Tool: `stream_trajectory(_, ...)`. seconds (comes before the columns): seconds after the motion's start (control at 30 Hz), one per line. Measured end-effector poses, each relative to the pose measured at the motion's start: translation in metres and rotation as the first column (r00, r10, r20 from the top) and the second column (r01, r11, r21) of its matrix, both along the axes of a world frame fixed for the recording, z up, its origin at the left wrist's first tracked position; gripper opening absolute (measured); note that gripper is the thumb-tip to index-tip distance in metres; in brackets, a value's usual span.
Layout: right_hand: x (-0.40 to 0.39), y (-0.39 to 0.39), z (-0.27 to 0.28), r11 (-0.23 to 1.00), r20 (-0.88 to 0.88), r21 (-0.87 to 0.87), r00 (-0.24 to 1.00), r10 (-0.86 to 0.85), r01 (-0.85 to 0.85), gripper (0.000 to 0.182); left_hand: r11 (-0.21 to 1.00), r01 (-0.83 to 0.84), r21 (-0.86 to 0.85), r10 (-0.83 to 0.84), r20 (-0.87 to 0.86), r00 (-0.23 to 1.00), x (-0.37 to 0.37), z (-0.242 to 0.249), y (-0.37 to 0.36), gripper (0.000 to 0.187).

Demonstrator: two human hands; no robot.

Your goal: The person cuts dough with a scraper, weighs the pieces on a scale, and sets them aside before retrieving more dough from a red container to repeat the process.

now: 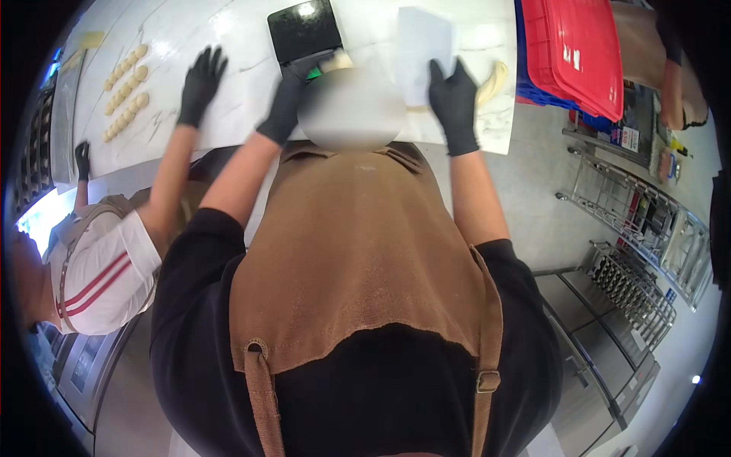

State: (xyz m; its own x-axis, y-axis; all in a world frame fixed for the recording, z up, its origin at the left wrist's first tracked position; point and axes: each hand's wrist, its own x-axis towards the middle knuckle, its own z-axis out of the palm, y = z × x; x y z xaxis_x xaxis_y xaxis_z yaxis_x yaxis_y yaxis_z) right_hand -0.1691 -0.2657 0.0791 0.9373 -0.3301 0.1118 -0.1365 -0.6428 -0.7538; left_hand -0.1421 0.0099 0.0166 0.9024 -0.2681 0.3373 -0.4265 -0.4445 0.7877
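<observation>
My left hand, in a black glove, is beside a dark device with a small green display, which looks like a scale. A grey blur hides its fingertips and whatever they touch. A pale piece of dough shows just above the blur. My right hand, also gloved in black, is at the right edge of a white flat sheet, thumb and fingers apart. Beside it, a pale strip of dough curves on the marble table; part of the strip is hidden behind the hand.
Rows of small dough balls lie at the table's left. A co-worker's gloved hand reaches over the table from the left. Stacked red crates stand at its right end. Wire racks and another person's arm are farther right.
</observation>
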Motion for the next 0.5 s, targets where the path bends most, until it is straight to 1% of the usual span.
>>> stream_trajectory(0.03, 0.003, -0.013, 0.023, 0.993, -0.071, 0.108, 0.997, -0.030, 0.038, 0.028, 0.990, -0.107, -0.094, 0.103, -0.046, 0.994, 0.024, 0.018, 0.004, 0.029)
stream_trajectory(0.07, 0.003, -0.024, 0.031, 0.995, -0.070, 0.087, 0.997, -0.035, 0.041, 0.027, 0.979, -0.136, 0.149, 0.139, -0.011, 0.990, 0.054, 0.011, 0.013, 0.031)
stream_trajectory(0.1, 0.006, -0.033, 0.037, 0.997, -0.064, 0.063, 0.997, -0.038, 0.042, 0.027, 0.910, -0.169, 0.379, 0.169, 0.035, 0.985, 0.077, 0.005, 0.017, 0.033)
stream_trajectory(0.13, 0.008, -0.039, 0.035, 0.999, -0.049, 0.041, 0.999, -0.019, 0.021, 0.026, 0.894, -0.269, 0.358, 0.198, 0.222, 0.955, 0.079, 0.003, 0.009, 0.036)
stream_trajectory(0.17, 0.010, -0.045, 0.027, 1.000, -0.038, 0.019, 0.999, 0.004, -0.003, 0.025, 0.874, -0.363, 0.322, 0.223, 0.397, 0.890, 0.075, -0.003, -0.006, 0.039)
stream_trajectory(0.2, 0.015, -0.049, 0.022, 1.000, -0.025, 0.000, 0.999, 0.024, -0.024, 0.025, 0.852, -0.447, 0.272, 0.238, 0.560, 0.793, 0.072, -0.012, -0.023, 0.041)
stream_trajectory(0.23, 0.021, -0.049, 0.025, 0.999, -0.022, -0.014, 0.999, 0.035, -0.035, 0.025, 0.922, -0.222, 0.318, 0.078, 0.409, 0.909, 0.040, -0.015, -0.046, 0.045)
stream_trajectory(0.27, 0.024, -0.046, 0.028, 0.999, -0.029, -0.027, 0.999, 0.043, -0.044, 0.025, 0.949, 0.004, 0.315, -0.078, 0.221, 0.972, 0.008, -0.019, -0.069, 0.049)
stream_trajectory(0.3, 0.024, -0.043, 0.030, 0.998, -0.040, -0.038, 0.998, 0.050, -0.051, 0.025, 0.897, 0.420, 0.140, -0.403, -0.138, 0.905, -0.014, -0.010, -0.083, 0.050)
stream_trajectory(0.33, 0.028, -0.042, 0.027, 0.997, -0.051, -0.034, 0.997, 0.063, -0.064, 0.025, 0.871, 0.459, 0.177, -0.453, -0.072, 0.888, -0.031, -0.016, -0.093, 0.043)
stream_trajectory(0.37, 0.029, -0.037, 0.028, 0.997, -0.064, 0.000, 0.995, 0.072, -0.072, 0.025, 0.900, 0.421, 0.116, -0.410, -0.110, 0.906, -0.037, -0.033, -0.096, 0.033)
stream_trajectory(0.43, 0.030, -0.025, 0.015, 0.989, -0.095, -0.090, 0.989, 0.110, -0.118, 0.027, 0.933, 0.357, 0.041, -0.319, -0.359, 0.877, -0.038, -0.021, -0.090, 0.025)
stream_trajectory(0.47, 0.030, -0.020, -0.016, 0.963, -0.080, -0.214, 0.986, 0.149, -0.162, 0.027, 0.914, 0.387, 0.121, -0.339, -0.295, 0.894, -0.039, -0.025, -0.084, 0.025)
stream_trajectory(0.5, 0.030, -0.006, -0.020, 0.974, -0.141, -0.167, 0.981, 0.133, -0.156, 0.024, 0.890, 0.409, 0.204, -0.362, -0.232, 0.903, -0.042, -0.028, -0.075, 0.025)
